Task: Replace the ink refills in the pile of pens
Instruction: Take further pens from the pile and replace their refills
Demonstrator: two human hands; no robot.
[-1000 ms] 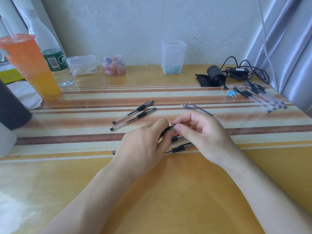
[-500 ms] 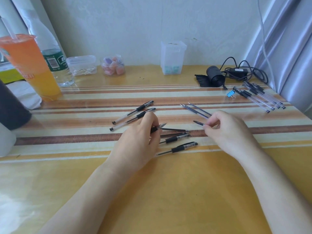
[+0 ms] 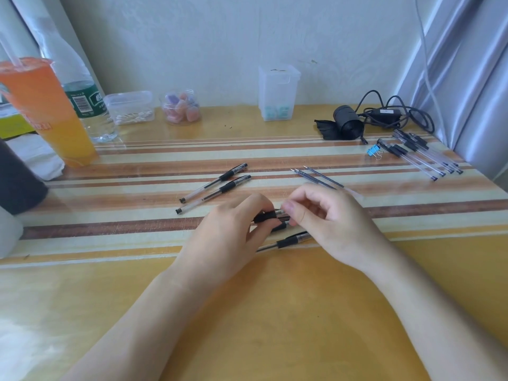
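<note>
The left hand (image 3: pixel 228 237) grips a pen (image 3: pixel 265 216); the right hand (image 3: pixel 332 224) pinches its tip. Two pens (image 3: pixel 228 176) lie at eleven o'clock, three refills (image 3: pixel 313 179) at one.

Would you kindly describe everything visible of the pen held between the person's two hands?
Only a short stretch of the pen shows: a black, rubbery-looking grip sleeve and a silvery tip section pointing right. It lies roughly level over the dark brown stripe of the table; whether it touches the table cannot be told. The left hand grips it round the sleeve and hides the rest of the barrel. The right hand pinches the tip end between thumb and fingers.
</note>
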